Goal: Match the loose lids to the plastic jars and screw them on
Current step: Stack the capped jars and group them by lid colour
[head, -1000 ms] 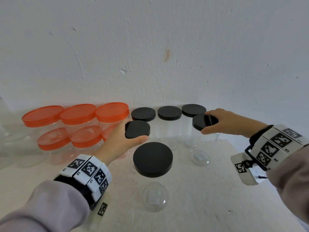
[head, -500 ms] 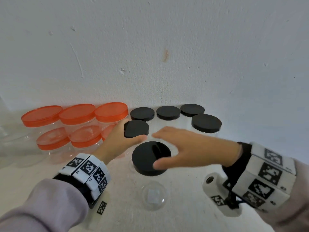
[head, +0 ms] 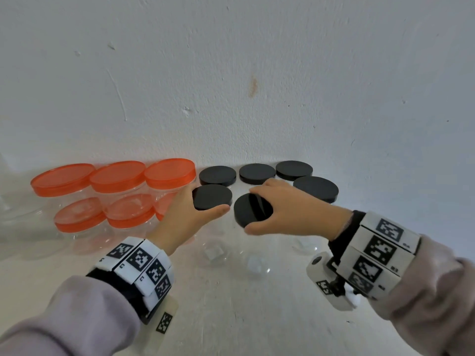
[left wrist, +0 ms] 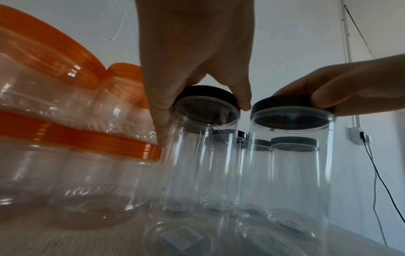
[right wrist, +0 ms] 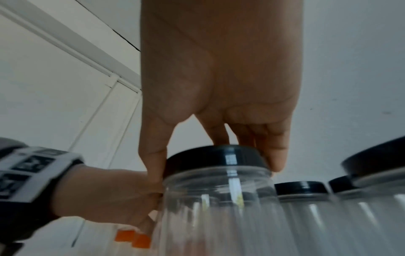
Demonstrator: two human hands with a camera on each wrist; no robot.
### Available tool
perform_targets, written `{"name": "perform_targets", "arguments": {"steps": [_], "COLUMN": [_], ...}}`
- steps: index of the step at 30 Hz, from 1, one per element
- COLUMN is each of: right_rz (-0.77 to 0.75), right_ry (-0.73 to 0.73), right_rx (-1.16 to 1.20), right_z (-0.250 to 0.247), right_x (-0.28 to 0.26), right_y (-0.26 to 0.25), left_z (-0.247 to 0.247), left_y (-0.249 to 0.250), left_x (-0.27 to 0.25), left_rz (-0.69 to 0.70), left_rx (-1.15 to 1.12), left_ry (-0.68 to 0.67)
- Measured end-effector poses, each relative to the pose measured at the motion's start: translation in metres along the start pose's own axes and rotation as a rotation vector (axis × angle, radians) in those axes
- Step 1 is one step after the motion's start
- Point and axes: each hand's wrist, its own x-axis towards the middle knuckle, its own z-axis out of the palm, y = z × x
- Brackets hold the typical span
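Two clear plastic jars stand side by side in front of me, each with a black lid. My left hand (head: 205,202) grips the left jar's black lid (head: 214,197) from the side, thumb on the near rim; the left wrist view shows its fingers round that lid (left wrist: 206,93) on the jar (left wrist: 203,147). My right hand (head: 253,213) holds the second black lid (head: 243,211) from above, fingers and thumb curled over its rim. In the right wrist view this lid (right wrist: 217,157) sits on its clear jar (right wrist: 219,207).
Several more black-lidded jars (head: 257,173) line the white wall, one (head: 316,188) just right of my right hand. Orange-lidded jars (head: 118,173) are stacked at the left, touching my left hand's side. The white tabletop (head: 231,317) lies near me.
My right hand left the far right jar's lid, swung left and took hold of the front jar's lid. That jar now stands farther back, beside the left one. The left hand stayed put.
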Motion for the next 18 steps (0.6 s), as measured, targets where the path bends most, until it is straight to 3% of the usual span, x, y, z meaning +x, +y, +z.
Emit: {"name": "perform_targets", "arguments": {"steps": [18], "right_rz": [0.131], "right_ry": [0.033], "right_rx": [0.001], "right_z": [0.001], "right_x": [0.039], "right_y": [0.034], "left_z": [0.016], "left_y": [0.002], "left_x": [0.002], "left_rz": [-0.013], "left_rx": [0.010], "left_ry": [-0.016]}}
